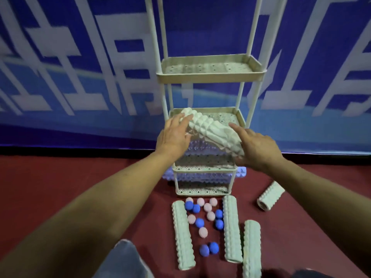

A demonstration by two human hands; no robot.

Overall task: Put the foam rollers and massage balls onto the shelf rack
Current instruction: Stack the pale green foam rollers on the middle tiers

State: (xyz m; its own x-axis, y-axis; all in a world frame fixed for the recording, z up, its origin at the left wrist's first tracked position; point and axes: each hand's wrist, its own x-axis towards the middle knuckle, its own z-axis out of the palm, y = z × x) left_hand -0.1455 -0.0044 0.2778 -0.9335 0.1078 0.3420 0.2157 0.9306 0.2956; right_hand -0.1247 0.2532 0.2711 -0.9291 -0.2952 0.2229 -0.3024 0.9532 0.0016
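Here we face a tall shelf rack standing on the red floor before a blue banner. Just beyond our hands a white foam roller lies tilted across the rack's middle tray — our left hand rests on its far end with fingers spread, our right hand curls round its near end. Beneath both hands a lavender roller fills a lower tray. Nearer us, below our wrists, four pale green rollers lie on the floor — between them, scattered blue and pink massage balls.
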